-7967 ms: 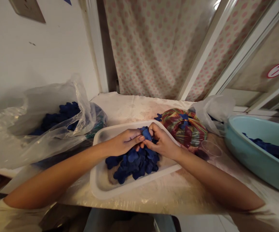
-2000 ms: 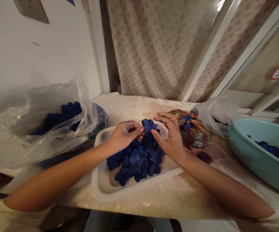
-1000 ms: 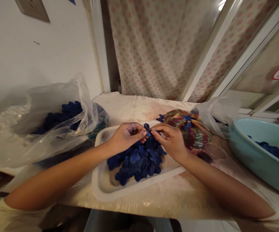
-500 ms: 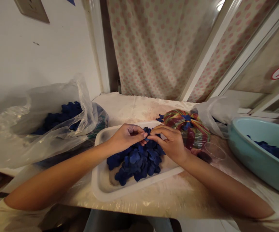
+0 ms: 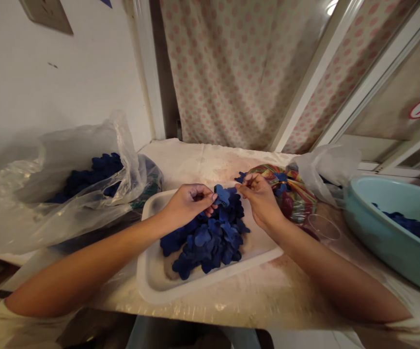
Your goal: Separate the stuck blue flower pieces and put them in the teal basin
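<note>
1. At the near edge of the table (image 5: pixel 253 295), both forearms reach over a white tray (image 5: pixel 191 283), its raised rim running just below the wrists.
2. Inside the tray, a heap of blue flower cutouts (image 5: pixel 206 242) lies toward the far end.
3. The left hand (image 5: pixel 188 206) is nearly closed, with thumb and forefinger pinching one blue cutout (image 5: pixel 222 195) at the top of the heap.
4. The right hand (image 5: pixel 262 198) is at the tray's far right corner, thumb and fingertips drawn together; whether they hold anything is too small to tell.
5. These thin pieces look likely to cling together, so a light pinch on one petal should lift a single piece without dragging its neighbours.
6. Room looks tightest on the right, where a knotted striped bag (image 5: pixel 297 194) sits just beyond the right hand and a clear cup (image 5: pixel 322 227) stands nearby.
7. Farther out, a clear plastic bag (image 5: pixel 86 145) of more cutouts slumps at left, and a teal basin (image 5: pixel 387 232) holds others at right.
</note>
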`<state>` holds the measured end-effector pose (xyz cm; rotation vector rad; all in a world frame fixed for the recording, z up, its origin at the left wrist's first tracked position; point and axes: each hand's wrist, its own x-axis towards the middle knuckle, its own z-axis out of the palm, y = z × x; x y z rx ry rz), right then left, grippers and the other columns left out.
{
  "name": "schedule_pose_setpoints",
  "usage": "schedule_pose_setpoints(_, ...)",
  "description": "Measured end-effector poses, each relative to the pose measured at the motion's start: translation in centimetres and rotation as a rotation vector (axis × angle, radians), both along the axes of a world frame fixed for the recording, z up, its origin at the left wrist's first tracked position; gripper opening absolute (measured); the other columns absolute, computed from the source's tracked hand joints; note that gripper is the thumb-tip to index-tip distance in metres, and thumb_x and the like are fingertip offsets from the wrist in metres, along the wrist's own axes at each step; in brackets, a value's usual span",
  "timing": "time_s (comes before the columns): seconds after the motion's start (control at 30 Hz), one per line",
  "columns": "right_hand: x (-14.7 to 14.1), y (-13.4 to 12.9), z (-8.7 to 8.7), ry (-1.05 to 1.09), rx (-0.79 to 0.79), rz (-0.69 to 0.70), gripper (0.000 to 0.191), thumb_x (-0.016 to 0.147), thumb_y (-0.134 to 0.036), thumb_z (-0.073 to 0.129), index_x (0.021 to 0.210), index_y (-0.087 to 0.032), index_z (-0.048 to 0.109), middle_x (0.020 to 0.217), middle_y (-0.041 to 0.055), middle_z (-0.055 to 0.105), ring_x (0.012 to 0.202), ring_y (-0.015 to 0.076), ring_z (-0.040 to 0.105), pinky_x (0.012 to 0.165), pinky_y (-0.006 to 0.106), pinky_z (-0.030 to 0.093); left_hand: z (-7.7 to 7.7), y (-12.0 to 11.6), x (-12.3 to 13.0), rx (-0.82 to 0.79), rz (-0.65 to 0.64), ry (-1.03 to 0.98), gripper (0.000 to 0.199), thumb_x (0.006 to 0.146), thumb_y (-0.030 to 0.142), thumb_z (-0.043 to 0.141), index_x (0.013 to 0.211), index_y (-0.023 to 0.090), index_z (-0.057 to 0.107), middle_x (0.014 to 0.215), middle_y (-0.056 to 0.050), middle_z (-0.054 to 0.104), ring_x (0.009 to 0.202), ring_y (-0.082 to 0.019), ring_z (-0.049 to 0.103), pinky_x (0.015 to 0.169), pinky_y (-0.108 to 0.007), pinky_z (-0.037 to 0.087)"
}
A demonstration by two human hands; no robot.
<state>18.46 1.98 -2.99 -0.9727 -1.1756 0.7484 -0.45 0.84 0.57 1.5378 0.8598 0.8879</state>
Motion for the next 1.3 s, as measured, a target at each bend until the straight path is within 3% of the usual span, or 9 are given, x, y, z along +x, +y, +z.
schedule_pose_setpoints(0.1, -0.4, -1.2, 0.6, -0.266, 0.175, -0.022, 0.015, 0.076, -0.031, 0.063, 0.081, -0.021, 0.053, 0.078, -0.0011, 0.051, 0.072, 0.0117, 0.050, 0.068, 0.026, 0.041, -0.2, 0.0, 0.0, 0.028, 0.000, 0.021, 0.017, 0.079, 0.020, 0.056, 0.065, 0.012, 0.056, 0.054, 0.003, 0.057, 0.047, -0.005, 0.053, 0.049, -0.017, 0.044)
schedule_pose_setpoints(0.2, -1.0, -2.5, 1.3, -0.493, 0.289, 0.089, 0.016, 0.084, -0.032, 0.055, 0.074, -0.020, 0.058, 0.076, 0.0016, 0.054, 0.076, 0.0144, 0.052, 0.072, 0.030, 0.041, -0.4, 0.1, -0.1, 0.065, -0.008, 0.033, 0.017, 0.078, 0.023, 0.057, 0.065, 0.013, 0.057, 0.054, 0.003, 0.056, 0.048, -0.006, 0.053, 0.050, -0.018, 0.045)
schedule_pose_setpoints(0.37, -1.4, -3.0, 1.5, -0.601, 0.298, 0.176, 0.012, 0.081, -0.029, 0.060, 0.073, -0.021, 0.060, 0.074, 0.0007, 0.056, 0.074, 0.0142, 0.053, 0.073, 0.031, 0.042, -0.6, 0.0, -0.1, 0.096, -0.006, 0.043, 0.017, 0.078, 0.025, 0.058, 0.066, 0.013, 0.057, 0.053, 0.003, 0.055, 0.048, -0.007, 0.052, 0.050, -0.018, 0.044)
schedule_pose_setpoints(0.7, -1.2, -2.4, 1.2, -0.514, 0.148, 0.274, 0.027, 0.087, -0.040, 0.049, 0.070, -0.019, 0.048, 0.068, -0.0013, 0.047, 0.066, 0.0116, 0.046, 0.064, 0.025, 0.039, -0.8, 0.0, -0.1, 0.113, -0.065, 0.012, 0.015, 0.078, 0.026, 0.058, 0.072, 0.012, 0.059, 0.059, 0.002, 0.057, 0.054, -0.008, 0.055, 0.055, -0.019, 0.046)
schedule_pose_setpoints(0.9, -0.1, 0.1, -0.4, -0.074, -0.008, 0.034, 0.026, 0.084, -0.044, 0.047, 0.072, -0.022, 0.041, 0.062, -0.0038, 0.039, 0.053, 0.0098, 0.038, 0.049, 0.022, 0.034, -0.8, 0.2, -0.1, 0.108, -0.002, 0.039, 0.015, 0.078, 0.025, 0.057, 0.069, 0.013, 0.057, 0.056, 0.003, 0.056, 0.051, -0.007, 0.054, 0.052, -0.019, 0.045)
schedule_pose_setpoints(1.0, 0.3, 0.7, -0.7, -0.037, 0.012, -0.094, 0.022, 0.076, -0.035, 0.056, 0.073, -0.022, 0.039, 0.067, -0.0040, 0.039, 0.056, 0.0093, 0.039, 0.051, 0.022, 0.035, -0.6, 0.2, 0.0, 0.103, 0.058, 0.046, 0.015, 0.078, 0.023, 0.057, 0.067, 0.013, 0.056, 0.055, 0.003, 0.056, 0.049, -0.007, 0.053, 0.050, -0.018, 0.044)
schedule_pose_setpoints(1.1, -0.1, -0.3, 0.0, -0.212, 0.129, -0.095, 0.024, 0.071, -0.027, 0.064, 0.083, -0.022, 0.045, 0.077, -0.0021, 0.045, 0.068, 0.0109, 0.046, 0.062, 0.024, 0.039, -0.4, 0.2, 0.0, 0.090, 0.077, 0.072, 0.016, 0.078, 0.023, 0.057, 0.066, 0.013, 0.055, 0.054, 0.003, 0.055, 0.047, -0.006, 0.052, 0.048, -0.018, 0.043)
schedule_pose_setpoints(1.2, -0.9, -2.0, 1.0, -0.500, 0.242, 0.065, 0.010, 0.079, -0.028, 0.059, 0.078, -0.021, 0.052, 0.078, 0.0000, 0.051, 0.075, 0.0135, 0.050, 0.070, 0.028, 0.040, -0.3, 0.0, 0.0, 0.097, 0.058, 0.096, 0.017, 0.079, 0.022, 0.056, 0.066, 0.012, 0.055, 0.053, 0.004, 0.054, 0.046, -0.006, 0.050, 0.048, -0.017, 0.041)
schedule_pose_setpoints(1.3, -1.5, -3.1, 1.5, -0.686, 0.332, 0.143, 0.009, 0.079, -0.026, 0.062, 0.075, -0.021, 0.055, 0.077, -0.0001, 0.053, 0.079, 0.0149, 0.051, 0.077, 0.031, 0.040, -0.4, 0.0, 0.0, 0.119, 0.024, 0.111, 0.017, 0.080, 0.022, 0.055, 0.066, 0.012, 0.056, 0.053, 0.004, 0.053, 0.047, -0.005, 0.050, 0.048, -0.017, 0.041)
